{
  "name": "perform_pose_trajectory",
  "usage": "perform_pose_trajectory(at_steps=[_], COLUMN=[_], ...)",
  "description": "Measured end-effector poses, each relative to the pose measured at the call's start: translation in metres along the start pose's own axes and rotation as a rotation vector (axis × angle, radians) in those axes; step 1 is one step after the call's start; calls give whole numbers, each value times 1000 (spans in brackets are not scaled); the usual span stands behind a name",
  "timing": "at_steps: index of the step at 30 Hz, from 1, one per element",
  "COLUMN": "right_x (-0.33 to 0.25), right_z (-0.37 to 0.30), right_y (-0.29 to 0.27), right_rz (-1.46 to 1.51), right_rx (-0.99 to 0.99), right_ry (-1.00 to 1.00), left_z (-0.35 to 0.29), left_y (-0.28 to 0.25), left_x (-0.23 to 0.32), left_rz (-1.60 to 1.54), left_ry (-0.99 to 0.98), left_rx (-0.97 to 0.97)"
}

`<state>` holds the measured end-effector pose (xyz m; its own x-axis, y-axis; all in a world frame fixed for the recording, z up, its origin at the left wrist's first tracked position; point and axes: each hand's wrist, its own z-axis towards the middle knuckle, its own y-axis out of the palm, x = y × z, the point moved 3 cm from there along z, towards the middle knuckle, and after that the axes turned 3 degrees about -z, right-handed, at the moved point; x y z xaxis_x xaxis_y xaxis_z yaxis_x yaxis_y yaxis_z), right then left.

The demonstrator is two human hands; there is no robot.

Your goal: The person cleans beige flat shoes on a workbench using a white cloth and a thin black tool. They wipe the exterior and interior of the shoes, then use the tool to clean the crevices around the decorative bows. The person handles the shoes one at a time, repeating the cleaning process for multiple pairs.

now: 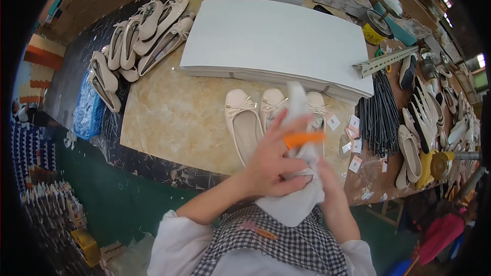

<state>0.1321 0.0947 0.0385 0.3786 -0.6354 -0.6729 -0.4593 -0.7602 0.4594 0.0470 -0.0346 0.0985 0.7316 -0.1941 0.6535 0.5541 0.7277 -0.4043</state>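
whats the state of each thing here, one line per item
left hand: closed around white sheet and orange tool
right hand: mostly hidden behind the sheet, grip unclear
white sheet: crumpled, held up between both hands
orange tool: gripped, lying crosswise
cream flats: flat on the marble table, toes toward the boards
white boards: stacked flat
black rods: bundled, lying down

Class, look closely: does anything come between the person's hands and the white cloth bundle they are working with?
Nothing visible does. The left hand grips the white cloth bundle directly, an orange tool against it; the right hand is mostly hidden behind it.
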Motion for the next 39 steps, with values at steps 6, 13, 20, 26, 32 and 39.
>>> perform_pose_trajectory(at_steps=[6, 13, 20, 26, 32, 39], right_x=[-26, -19, 47, 15, 12, -2], right_z=[14, 81, 130, 111, 151, 123], right_y=[51, 63, 105, 93, 95, 53], right_rz=[-959, -573, -2014, -1374, -1647, -1102], right_rx=[-257, -233, -205, -464, -76, -152], right_ry=[-738, -275, -1161, -838, -815, -1108], left_z=[-55, -96, -108, -117, -108, -101], left_y=[-23, -6, 32, 31, 37, 16], left_x=[-39, -29, -13, -19, -18, -11], left_rz=[-41, 329, 609, 576, 647, 599], left_ry=[-819, -873, -528, -581, -521, -404], left_rx=[418, -34, -139, -93, -182, -128])
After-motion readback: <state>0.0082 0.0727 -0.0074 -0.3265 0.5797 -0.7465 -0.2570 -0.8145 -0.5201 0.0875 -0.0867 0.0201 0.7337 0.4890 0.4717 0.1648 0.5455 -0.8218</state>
